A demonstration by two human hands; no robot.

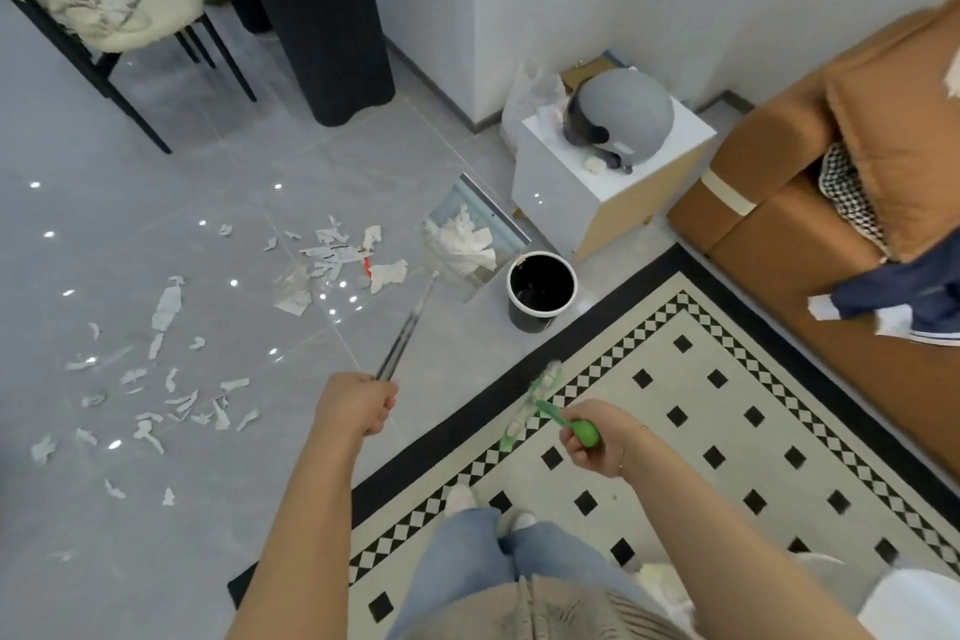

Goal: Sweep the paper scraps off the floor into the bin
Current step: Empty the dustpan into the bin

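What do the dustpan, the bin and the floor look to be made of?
Dustpan: probably grey plastic, going by its thin moulded walls and comb edge. Bin: likely plastic, glossy black with a white rim. Floor: polished grey tile, given the grout lines and mirrored lights.

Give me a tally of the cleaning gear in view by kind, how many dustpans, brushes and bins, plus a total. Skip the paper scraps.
Dustpans: 1, the long-handled dustpan held by the left hand, with paper in it.
Brushes: 1, the green hand brush in the right hand.
Bins: 1, the black bin beside the dustpan.
Total: 3
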